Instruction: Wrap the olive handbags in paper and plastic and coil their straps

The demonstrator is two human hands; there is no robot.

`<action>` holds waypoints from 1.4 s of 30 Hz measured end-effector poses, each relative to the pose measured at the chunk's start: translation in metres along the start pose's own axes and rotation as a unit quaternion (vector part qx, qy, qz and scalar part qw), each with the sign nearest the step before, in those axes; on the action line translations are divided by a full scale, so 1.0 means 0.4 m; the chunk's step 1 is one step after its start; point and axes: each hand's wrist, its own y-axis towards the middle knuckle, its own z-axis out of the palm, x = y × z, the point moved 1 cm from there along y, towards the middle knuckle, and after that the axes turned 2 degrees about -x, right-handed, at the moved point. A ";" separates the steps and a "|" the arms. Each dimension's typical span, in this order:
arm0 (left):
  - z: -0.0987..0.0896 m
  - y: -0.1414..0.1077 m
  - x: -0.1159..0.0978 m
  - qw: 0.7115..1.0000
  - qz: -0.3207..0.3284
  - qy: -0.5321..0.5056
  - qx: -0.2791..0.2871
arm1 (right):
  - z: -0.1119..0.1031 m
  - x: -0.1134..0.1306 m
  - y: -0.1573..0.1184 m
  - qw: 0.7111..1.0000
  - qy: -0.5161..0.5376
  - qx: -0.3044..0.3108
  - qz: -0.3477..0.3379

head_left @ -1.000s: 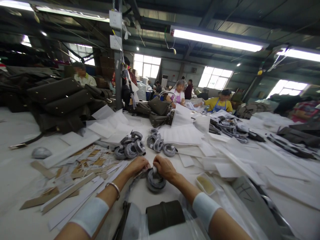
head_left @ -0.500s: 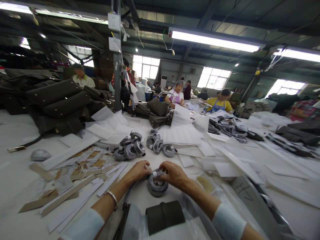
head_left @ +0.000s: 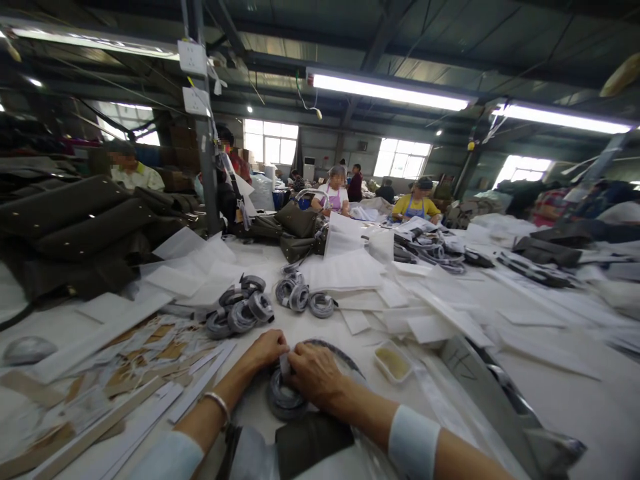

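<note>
A coiled strap [head_left: 285, 402], grey and wrapped in clear film, lies on the table in front of me with a small white strip [head_left: 285, 367] at its upper side. My left hand [head_left: 270, 350] is closed at the far left of the coil, fingertips close to the strip; what they pinch is hidden. My right hand [head_left: 316, 373] reaches over the coil, thumb and fingers closed on the strip. Behind it a dark loose length of strap [head_left: 345, 357] curves to the right. Nearer me lies a dark olive rolled piece [head_left: 314, 443].
Several finished coils [head_left: 243, 313] sit beyond my hands. Brown and white scraps [head_left: 145, 360] cover the left side. At right are a small clear tray [head_left: 393, 362] and a grey marked board [head_left: 465, 373]. White foam sheets [head_left: 345, 270] and dark bags [head_left: 75, 227] lie farther back; people work across the table.
My view has turned to the right. My right hand has moved in over the coil and closer to the left hand. A curved length of strap now shows behind it.
</note>
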 end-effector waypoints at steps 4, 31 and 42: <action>-0.006 -0.009 -0.005 1.000 0.004 0.008 0.006 | 0.026 0.004 0.003 0.995 -0.040 -0.061 -0.065; 0.028 -0.011 -0.034 0.997 -0.014 -0.040 -0.062 | 0.060 -0.029 0.010 0.990 0.143 -0.003 0.009; 0.011 -0.025 -0.012 0.995 0.030 -0.096 0.021 | 0.060 -0.018 0.007 0.996 0.072 -0.045 -0.024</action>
